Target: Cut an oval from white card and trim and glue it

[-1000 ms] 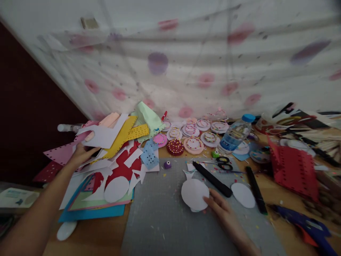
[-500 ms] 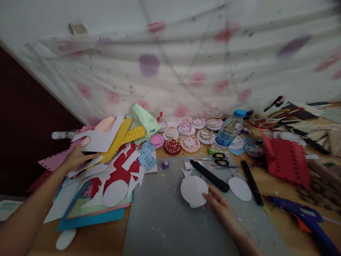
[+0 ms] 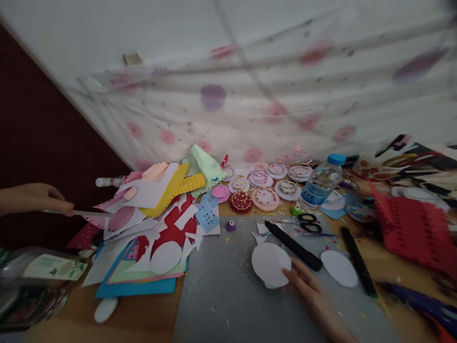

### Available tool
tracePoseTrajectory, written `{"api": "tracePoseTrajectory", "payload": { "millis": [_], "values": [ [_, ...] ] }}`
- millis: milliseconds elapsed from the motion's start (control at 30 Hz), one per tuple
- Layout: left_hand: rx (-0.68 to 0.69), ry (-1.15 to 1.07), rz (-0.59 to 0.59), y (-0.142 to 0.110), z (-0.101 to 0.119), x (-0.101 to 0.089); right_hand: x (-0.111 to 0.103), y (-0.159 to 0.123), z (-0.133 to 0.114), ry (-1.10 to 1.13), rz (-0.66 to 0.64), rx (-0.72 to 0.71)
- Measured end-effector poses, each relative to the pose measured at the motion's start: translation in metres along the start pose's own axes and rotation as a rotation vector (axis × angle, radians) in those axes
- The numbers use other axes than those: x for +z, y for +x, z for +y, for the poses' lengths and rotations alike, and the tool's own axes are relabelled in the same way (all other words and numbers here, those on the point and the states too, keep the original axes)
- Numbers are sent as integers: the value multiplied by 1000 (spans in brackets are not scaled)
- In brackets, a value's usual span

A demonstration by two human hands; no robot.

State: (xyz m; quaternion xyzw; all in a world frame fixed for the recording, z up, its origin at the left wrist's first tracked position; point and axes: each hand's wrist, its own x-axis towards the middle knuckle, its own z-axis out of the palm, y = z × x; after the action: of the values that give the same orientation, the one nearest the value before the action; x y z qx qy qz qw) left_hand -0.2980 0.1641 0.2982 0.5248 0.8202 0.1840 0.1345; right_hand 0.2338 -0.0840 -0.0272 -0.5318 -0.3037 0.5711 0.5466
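My right hand [image 3: 309, 283] pinches the right edge of a round white paper cutout [image 3: 270, 263] over the grey cutting mat [image 3: 214, 286]. A small forked, tail-like tip [image 3: 260, 238] shows at its upper edge. On the left, my left hand [image 3: 53, 200] is closed on a thin, pale, flat piece [image 3: 91, 214], seen nearly edge-on beside the paper pile. What that piece is I cannot make out. A white oval [image 3: 339, 268] lies right of my right hand, near a thick black marker [image 3: 293, 245]. Black-handled scissors [image 3: 309, 221] lie behind the marker.
Coloured paper scraps [image 3: 164, 190] are heaped at left, beside large clear bottles [image 3: 43, 271]. Several beaded discs [image 3: 266, 197] stand along the back with a water bottle [image 3: 323, 181]. At right are a red dotted sheet [image 3: 417, 226] and a blue glue gun [image 3: 421, 297].
My left hand has moved left, off the paper pile, with a thin pale piece in its fingers. The view has shifted left, bringing the large bottles in. My right hand still holds the cutout.
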Motion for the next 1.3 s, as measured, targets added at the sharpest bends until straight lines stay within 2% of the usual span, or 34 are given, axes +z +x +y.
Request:
{"api": "tracePoseTrajectory", "payload": {
  "millis": [67, 100, 167, 233, 267, 333, 400, 467, 567, 667, 767, 1000, 1167, 1233, 1300],
  "values": [
    [-32, 134, -75, -21, -7, -1, -2, 0, 0, -33, 0, 11],
    [5, 196, -92, -37, -7, 4, -2, 0, 0, -50, 0, 10],
    [186, 238, -95, -74, -2, 29, -3, 0, 1, -74, -13, 0],
    [367, 211, -40, -108, 4, 68, -3, 0, 1, -75, -24, -21],
    [465, 171, -52, -122, 5, 91, -2, -1, 1, -67, -19, -32],
    [550, 76, -5, -142, 4, 140, 1, -2, 0, -63, 10, -52],
    [539, 75, 61, -154, -2, 187, 4, -5, -4, -95, 35, -56],
    [505, 111, 131, -162, -9, 225, 7, -7, -7, -129, 39, -60],
    [474, 205, 192, -174, -18, 259, 10, -10, -8, -105, 73, -89],
    [447, 322, 212, -185, -21, 271, 12, -11, -6, -103, 79, -119],
    [425, 430, 216, -187, -12, 275, 13, -12, -5, -167, 77, -150],
    [390, 534, 200, -154, 26, 294, 12, -13, -5, -233, 89, -178],
    [387, 527, 216, -148, 31, 301, 1, -3, 9, -472, 69, -213],
    [383, 513, 227, -149, 30, 302, -2, 0, 12, -599, 121, -312],
    [376, 492, 235, -150, 30, 303, 0, 0, 9, -767, 297, -516]
  ]
}}
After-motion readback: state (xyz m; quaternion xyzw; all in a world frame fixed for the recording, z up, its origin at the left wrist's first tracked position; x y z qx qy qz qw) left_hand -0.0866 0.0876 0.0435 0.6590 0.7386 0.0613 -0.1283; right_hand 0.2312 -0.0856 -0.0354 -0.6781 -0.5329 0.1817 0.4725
